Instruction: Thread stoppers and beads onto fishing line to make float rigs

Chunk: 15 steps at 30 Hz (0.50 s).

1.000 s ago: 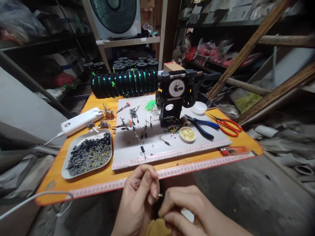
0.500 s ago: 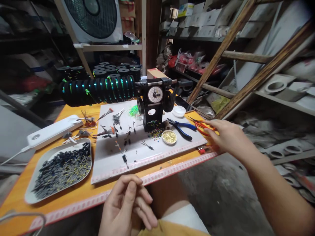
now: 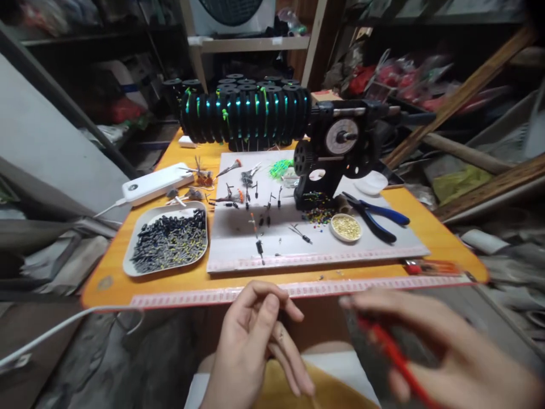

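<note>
My left hand is just in front of the table's near edge, over my lap. Its fingers are curled and the thumb presses against the index finger; whatever lies in the pinch is too small to make out. To the right, my right hand, smeared by motion, is closed around red-handled scissors, their tips toward my left hand. On the white board lie small black swivel-like pieces with wire stems. Blue-handled pliers rest at the board's right, beside a small dish of gold beads.
A black winding device carries a row of black spools behind the board. A tray of dark small parts stands left, near a white power strip. An orange-handled cutter lies at the right edge. A wooden ladder leans at right.
My right hand has lifted the scissors off the table's right side and brought them toward my left hand. The view has turned left and down. My left hand keeps its curled pose.
</note>
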### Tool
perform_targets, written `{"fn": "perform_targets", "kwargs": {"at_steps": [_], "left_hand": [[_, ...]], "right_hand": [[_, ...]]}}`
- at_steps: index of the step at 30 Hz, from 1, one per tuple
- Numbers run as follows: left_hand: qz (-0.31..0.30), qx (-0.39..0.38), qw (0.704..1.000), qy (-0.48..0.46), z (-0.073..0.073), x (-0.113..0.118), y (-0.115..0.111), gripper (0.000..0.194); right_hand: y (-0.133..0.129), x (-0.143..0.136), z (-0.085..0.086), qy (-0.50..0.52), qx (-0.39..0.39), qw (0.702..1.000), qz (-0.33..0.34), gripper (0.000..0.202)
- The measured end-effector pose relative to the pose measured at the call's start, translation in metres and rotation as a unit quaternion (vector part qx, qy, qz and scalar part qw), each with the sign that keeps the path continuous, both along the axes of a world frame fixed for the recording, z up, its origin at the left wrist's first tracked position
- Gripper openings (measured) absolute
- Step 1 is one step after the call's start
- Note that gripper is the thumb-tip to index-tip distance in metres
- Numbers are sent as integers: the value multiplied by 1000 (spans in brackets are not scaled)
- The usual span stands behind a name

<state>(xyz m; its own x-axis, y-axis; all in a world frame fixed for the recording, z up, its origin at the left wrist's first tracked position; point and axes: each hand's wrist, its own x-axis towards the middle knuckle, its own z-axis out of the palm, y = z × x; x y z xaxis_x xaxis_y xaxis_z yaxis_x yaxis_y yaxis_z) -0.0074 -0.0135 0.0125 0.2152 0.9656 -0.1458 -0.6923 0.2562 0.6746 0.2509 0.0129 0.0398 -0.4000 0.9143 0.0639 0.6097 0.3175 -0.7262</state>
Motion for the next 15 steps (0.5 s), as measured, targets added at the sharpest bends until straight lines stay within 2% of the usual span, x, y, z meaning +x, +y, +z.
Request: {"fn": "perform_targets", "kwargs": {"at_steps": [1,3,8,15], "left_hand": [[-7,15,1000,-14,-2,-1,0,17],[-13,29,999,-31,-4,-2,-2,19],[-8,27,999,-43,-1,-6,-6,19],[-11,26,998,-51,0,-8,-6,20]], "right_hand": [[-6,-11,-2,-27,-29,997,65,48],[-11,-28,-4,-56,-85,983,152,48],[-6,-45,-8,-36,-146,977,153,34],[-6,-50,-6,-8,-162,972,167,34]]}}
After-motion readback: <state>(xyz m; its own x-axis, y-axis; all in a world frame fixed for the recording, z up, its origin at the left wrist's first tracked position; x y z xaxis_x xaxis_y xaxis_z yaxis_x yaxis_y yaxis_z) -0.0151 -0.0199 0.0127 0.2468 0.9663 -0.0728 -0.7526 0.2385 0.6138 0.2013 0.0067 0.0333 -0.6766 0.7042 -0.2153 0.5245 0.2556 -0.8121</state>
